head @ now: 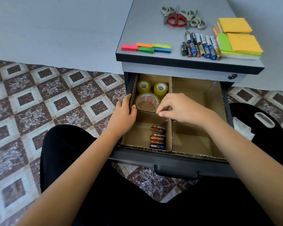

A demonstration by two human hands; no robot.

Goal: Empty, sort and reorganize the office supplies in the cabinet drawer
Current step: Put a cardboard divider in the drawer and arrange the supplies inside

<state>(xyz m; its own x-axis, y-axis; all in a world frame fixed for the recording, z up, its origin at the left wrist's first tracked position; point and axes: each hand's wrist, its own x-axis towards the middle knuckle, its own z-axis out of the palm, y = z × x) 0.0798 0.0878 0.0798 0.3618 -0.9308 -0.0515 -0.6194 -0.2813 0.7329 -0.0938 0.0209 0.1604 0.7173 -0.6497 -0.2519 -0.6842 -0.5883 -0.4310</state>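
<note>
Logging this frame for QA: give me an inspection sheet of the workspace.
Surface: grey cabinet top above the open drawer with cardboard dividers.
Job's things: three tape rolls in rear left compartment; batteries in front left; more batteries, scissors, sticky notes and colour flags on top.
Clutter: nothing seen.
Grippers: left hand grips the divider's left wall; right hand pinches at the cross divider, contents unclear.
Cables: nothing seen.
Surroundings: patterned floor tiles, black stool at right.
</note>
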